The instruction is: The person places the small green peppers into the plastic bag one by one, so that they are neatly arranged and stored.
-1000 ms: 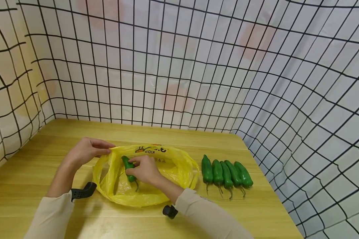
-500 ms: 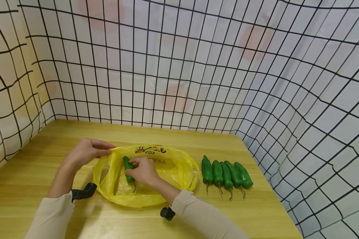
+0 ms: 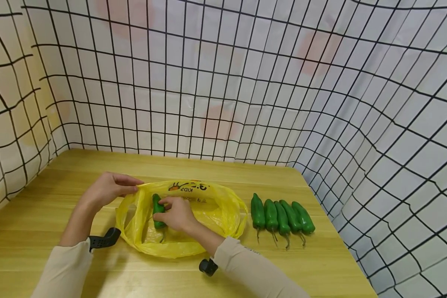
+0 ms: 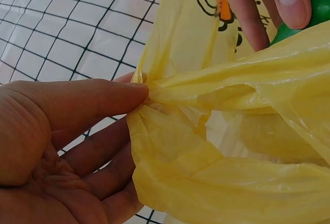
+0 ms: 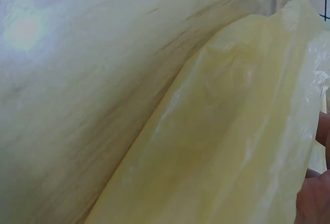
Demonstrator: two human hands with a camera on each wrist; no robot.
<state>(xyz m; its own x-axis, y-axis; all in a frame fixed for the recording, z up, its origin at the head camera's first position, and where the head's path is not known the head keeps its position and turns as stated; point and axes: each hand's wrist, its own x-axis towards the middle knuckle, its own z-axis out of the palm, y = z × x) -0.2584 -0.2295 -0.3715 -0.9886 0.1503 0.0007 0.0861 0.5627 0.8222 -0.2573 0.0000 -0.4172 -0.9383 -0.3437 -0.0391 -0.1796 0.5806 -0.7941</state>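
Observation:
A yellow plastic bag (image 3: 171, 249) lies on the table with its wide mouth facing up. My left hand (image 3: 106, 190) pinches the bag's left rim between thumb and fingers; the left wrist view shows the film gathered at the thumb tip. Inside the mouth, my right hand (image 3: 179, 214) grips a green pepper (image 3: 157, 205) between thumb and fingers, its stem pointing toward me. Part of the same pepper shows at the upper right of the left wrist view. In the right wrist view the bag's side covers most of the right hand (image 5: 314, 193).
Several green peppers (image 3: 271, 215) lie side by side in a row to the right of the bag, stems toward me. The wooden table (image 3: 223, 273) is bounded at the back and sides by white sheeting with a black wire grid (image 3: 193, 103).
My right hand has shifted slightly left with the pepper, whose stem end has swung left so that it stands straighter in view. The left hand and the bag stay in place.

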